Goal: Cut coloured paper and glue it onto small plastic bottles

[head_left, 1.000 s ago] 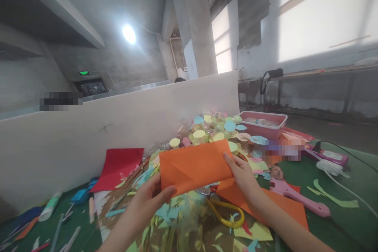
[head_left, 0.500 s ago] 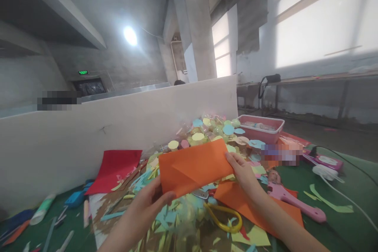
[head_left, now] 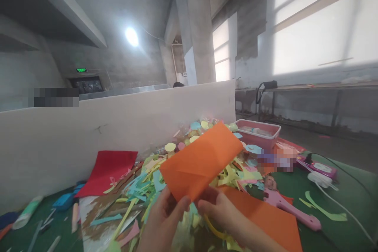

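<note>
A folded sheet of orange paper point(head_left: 203, 157) is held up in front of me, tilted with its right end higher. My left hand point(head_left: 168, 218) pinches its lower left edge, thumb on the near face and fingers behind. My right hand point(head_left: 220, 208) is closed at the lower edge close beside the left thumb, its fingertips partly hidden behind the paper. Under the right wrist lies another orange sheet point(head_left: 271, 220). A yellow loop handle point(head_left: 214, 228), probably of scissors, shows partly beneath the right hand.
Paper scraps point(head_left: 141, 189) cover the work surface. A pink glue gun point(head_left: 292, 208) lies right, near a purple power strip point(head_left: 320, 167) with cords. A pink basin point(head_left: 258, 134) stands behind. Red paper point(head_left: 109, 171) lies left, before a white partition point(head_left: 132, 122).
My right hand has moved from the paper's right end down to its lower edge, beside my left hand. The orange paper has tilted, its right end rising.
</note>
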`<state>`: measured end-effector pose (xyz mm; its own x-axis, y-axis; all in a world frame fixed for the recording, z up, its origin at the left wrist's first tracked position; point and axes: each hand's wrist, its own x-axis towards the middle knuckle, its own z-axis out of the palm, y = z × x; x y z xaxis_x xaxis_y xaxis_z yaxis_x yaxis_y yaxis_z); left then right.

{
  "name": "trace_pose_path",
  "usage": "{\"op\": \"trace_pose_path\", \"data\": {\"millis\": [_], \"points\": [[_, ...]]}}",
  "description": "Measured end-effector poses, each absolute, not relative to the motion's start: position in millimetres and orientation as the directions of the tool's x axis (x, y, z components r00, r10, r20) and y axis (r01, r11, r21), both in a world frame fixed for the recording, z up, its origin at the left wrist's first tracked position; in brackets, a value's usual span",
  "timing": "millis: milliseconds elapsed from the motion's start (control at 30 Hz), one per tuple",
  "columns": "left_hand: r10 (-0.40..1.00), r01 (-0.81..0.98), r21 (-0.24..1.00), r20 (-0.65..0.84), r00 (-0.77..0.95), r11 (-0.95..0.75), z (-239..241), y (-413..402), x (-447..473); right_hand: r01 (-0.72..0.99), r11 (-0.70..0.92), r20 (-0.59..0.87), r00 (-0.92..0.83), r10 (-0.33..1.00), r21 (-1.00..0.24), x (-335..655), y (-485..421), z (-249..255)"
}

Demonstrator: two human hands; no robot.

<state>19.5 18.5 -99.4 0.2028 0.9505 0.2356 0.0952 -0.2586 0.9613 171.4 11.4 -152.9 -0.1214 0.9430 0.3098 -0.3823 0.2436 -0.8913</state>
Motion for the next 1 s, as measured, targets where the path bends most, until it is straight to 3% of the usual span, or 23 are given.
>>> {"op": "trace_pose_path", "data": {"millis": [167, 600, 900, 1000], "points": [[0.947, 0.043, 0.978, 0.188, 0.261, -0.206, -115.7, 14.0, 26.4, -0.360, 0.167, 0.241, -0.171, 0.955, -0.918, 166.8, 8.2, -160.2], [0.912, 0.125, 0.968, 0.156, 0.380, -0.218, -111.7, 28.2, 26.2, -0.152, 0.249, 0.275, -0.177, 0.945, -0.956, 186.7, 6.2, -149.6], [0.927, 0.191, 0.955, 0.153, 0.342, -0.227, -116.7, 40.9, 14.8, -0.129, 0.222, 0.230, -0.049, 0.972, -0.966, 204.9, 20.9, -148.8], [0.928, 0.203, 0.954, 0.142, 0.344, -0.221, -111.9, 46.0, 8.4, -0.093, 0.285, 0.280, 0.068, 0.958, -0.954, 216.3, 28.5, -145.6]]}}
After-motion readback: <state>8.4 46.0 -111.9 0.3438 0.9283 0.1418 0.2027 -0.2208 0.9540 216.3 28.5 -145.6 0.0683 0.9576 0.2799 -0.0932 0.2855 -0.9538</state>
